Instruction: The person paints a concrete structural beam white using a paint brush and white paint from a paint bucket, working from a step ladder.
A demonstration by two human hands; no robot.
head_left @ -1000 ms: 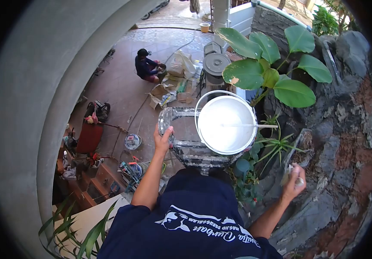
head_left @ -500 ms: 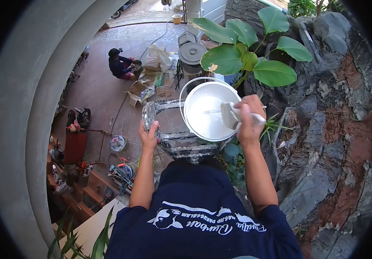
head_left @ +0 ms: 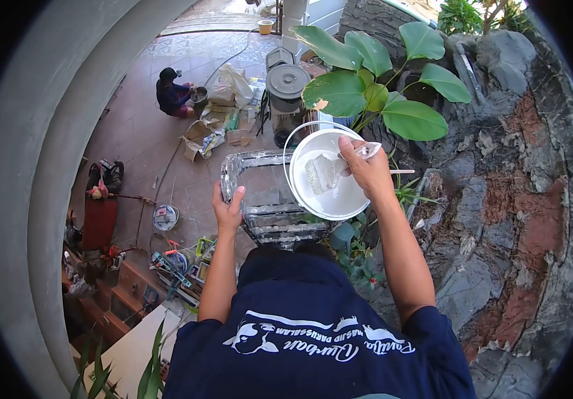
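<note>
While the left hand (head_left: pixel 228 210) clamped the ladder (head_left: pixel 266 199) rail, the right hand (head_left: pixel 365 167) held a brush (head_left: pixel 326 171) by its handle over the paint bucket (head_left: pixel 330 199) on top; wet bristles looked soft, drippy, the handle probably slick.

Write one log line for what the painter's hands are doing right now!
left hand: grips ladder top | right hand: dips brush in paint bucket
</note>
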